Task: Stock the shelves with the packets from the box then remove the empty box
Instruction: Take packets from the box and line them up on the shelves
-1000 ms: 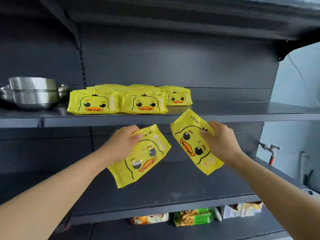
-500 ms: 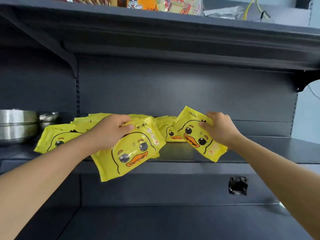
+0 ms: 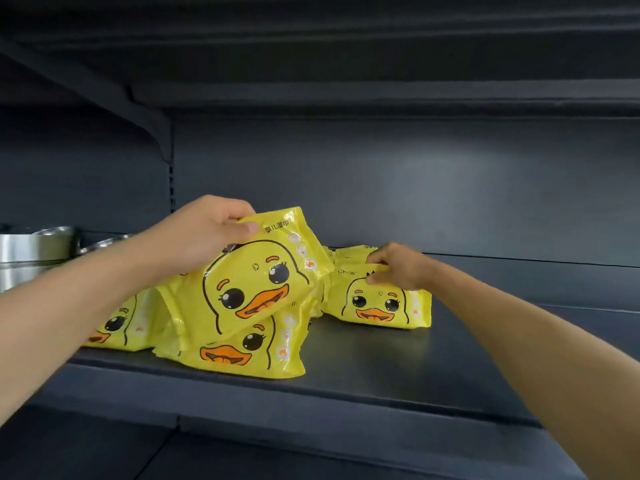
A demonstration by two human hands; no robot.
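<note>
Several yellow duck-face packets lie on the dark shelf [image 3: 398, 368]. My left hand [image 3: 207, 233] grips the top corner of a tilted packet [image 3: 256, 282], which leans on a flat packet [image 3: 242, 351] at the front. A further packet [image 3: 121, 323] shows partly behind my left forearm. My right hand [image 3: 394, 265] pinches the top edge of another packet [image 3: 381, 306], which rests on the shelf to the right of the pile. More packets sit behind it, mostly hidden. The box is out of view.
Steel pots [image 3: 31, 251] stand on the same shelf at far left. A shelf bracket [image 3: 152, 133] runs down to the upright above the left hand. The shelf stretches bare to the right [image 3: 536, 323]. A lower shelf [image 3: 277, 455] lies below.
Both hands have carried their packets forward onto the shelf. The right packet now rests flat beside the pile; the left packet has tipped onto the front packet. The camera has moved closer.
</note>
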